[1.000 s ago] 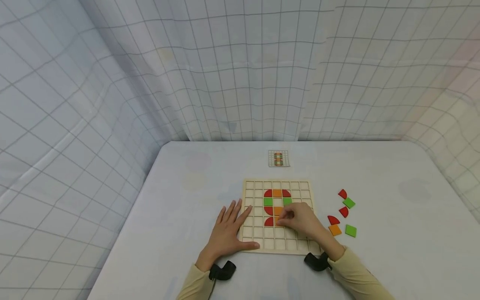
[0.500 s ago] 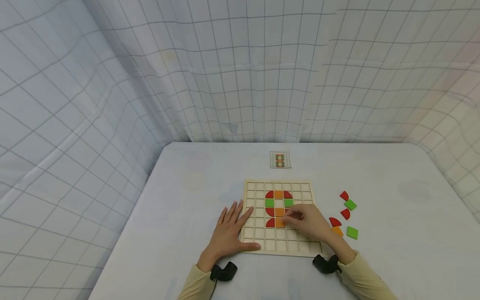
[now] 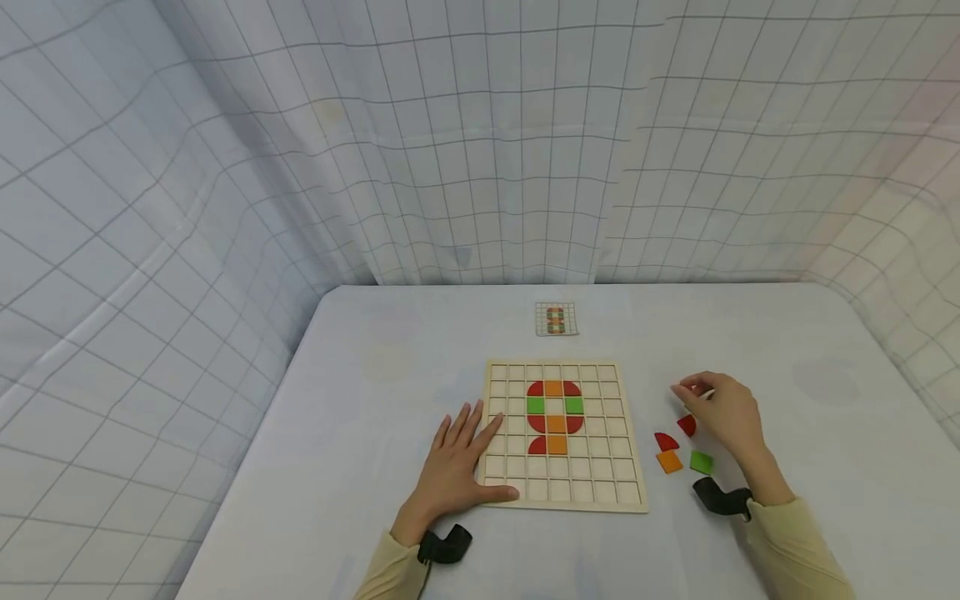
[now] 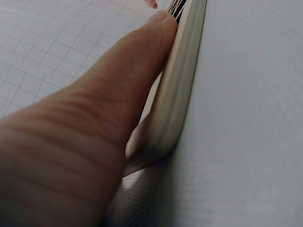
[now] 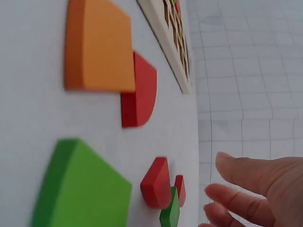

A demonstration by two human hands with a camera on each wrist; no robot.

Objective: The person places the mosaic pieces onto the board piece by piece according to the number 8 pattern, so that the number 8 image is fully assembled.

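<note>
The left hand [image 3: 452, 471] lies spread over the left side of a wooden grid board [image 3: 603, 472], thumb along its front edge. In the left wrist view, the thumb [image 4: 128, 61] rests against the board's edge [image 4: 177, 94]. Red quarter-circles [image 3: 536, 446], orange squares [image 3: 557, 445] and green squares [image 3: 573, 405] sit in the board's middle cells. Right of the board, the right hand [image 3: 723, 412] hovers over loose pieces, fingers loosely bent and holding nothing. The right wrist view shows its thumb and fingers apart, near a red quarter-circle [image 5: 156, 184] and a green square [image 5: 171, 210].
A small pattern card [image 3: 556, 319] lies behind the board. Nearer the person, right of the board, are another loose red quarter-circle [image 3: 666, 442], an orange square [image 3: 670, 462] and a green square [image 3: 702, 462]. A checked curtain [image 3: 480, 167] hangs behind the white table [image 3: 360, 400].
The right hand has left the orange square in the board's lower pattern row and moved right, over the loose pieces. The left hand stays in place on the board.
</note>
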